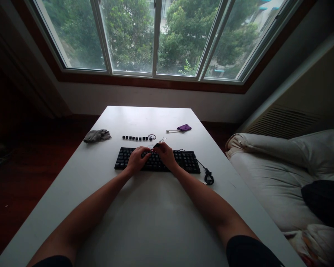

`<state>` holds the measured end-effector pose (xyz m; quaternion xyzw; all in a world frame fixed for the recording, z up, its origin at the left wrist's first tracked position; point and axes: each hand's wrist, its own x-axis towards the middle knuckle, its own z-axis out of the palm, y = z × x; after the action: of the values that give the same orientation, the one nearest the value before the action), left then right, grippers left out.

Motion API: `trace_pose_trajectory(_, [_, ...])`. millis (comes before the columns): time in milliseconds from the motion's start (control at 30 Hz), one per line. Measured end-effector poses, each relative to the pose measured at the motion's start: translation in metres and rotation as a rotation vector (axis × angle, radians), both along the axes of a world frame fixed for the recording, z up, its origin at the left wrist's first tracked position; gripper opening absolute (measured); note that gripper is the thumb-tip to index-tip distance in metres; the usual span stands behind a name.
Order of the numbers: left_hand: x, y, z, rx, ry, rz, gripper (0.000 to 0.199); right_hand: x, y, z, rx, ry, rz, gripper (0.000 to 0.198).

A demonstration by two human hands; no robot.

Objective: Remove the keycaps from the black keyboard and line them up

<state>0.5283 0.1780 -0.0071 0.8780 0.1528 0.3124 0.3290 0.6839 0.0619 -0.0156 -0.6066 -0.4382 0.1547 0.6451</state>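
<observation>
A black keyboard [187, 158] lies across the white table under both my hands. My left hand [137, 158] rests over its left-middle keys, fingers curled, the fingertips meeting near a small reddish spot; what they pinch is too small to make out. Just right of it, my right hand [165, 154] is closed on what looks like a wire keycap puller [163, 140], its thin metal wires poking out past the fingers. Something small and black shows between the two hands. Beyond the keyboard, several black keycaps [133, 138] stand in a row, with a thin dark ring [152, 137] at the right end.
A crumpled grey cloth [97, 135] lies at the table's left edge. Toward the back right is a purple cloth or pouch [184, 127] beside a thin stick [172, 131]. The keyboard's bundled cable [209, 177] sits to its right. A pale sofa [267, 178] stands right of the white table [156, 215].
</observation>
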Motion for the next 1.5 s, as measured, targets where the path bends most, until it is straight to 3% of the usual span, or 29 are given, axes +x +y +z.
trace_pose_trajectory(233, [0.003,0.001,-0.004,-0.199,-0.061,-0.062,0.032,-0.002,0.0,0.0,-0.008,0.022,0.015,0.025])
trace_pose_trajectory(600, [0.001,-0.006,0.001,-0.2,-0.094,-0.11,0.04,0.004,0.003,-0.004,-0.012,0.125,0.06,0.029])
trace_pose_trajectory(733, [-0.001,-0.004,0.0,-0.056,-0.062,-0.086,0.025,0.005,0.003,-0.003,-0.048,0.134,0.051,0.03])
trace_pose_trajectory(867, [-0.004,-0.002,-0.001,0.205,-0.004,-0.091,0.026,0.003,0.004,-0.003,-0.059,0.124,0.037,0.028])
trace_pose_trajectory(967, [-0.004,-0.001,-0.004,0.312,0.019,-0.111,0.026,0.002,0.003,-0.002,-0.053,0.126,0.055,0.027])
trace_pose_trajectory(1333, [-0.007,-0.002,-0.005,0.493,0.061,-0.051,0.026,0.005,0.003,0.0,-0.062,0.183,0.132,0.029])
trace_pose_trajectory(1500, [-0.008,-0.001,-0.004,0.49,0.068,-0.064,0.027,0.013,0.005,0.001,-0.13,0.3,0.23,0.034])
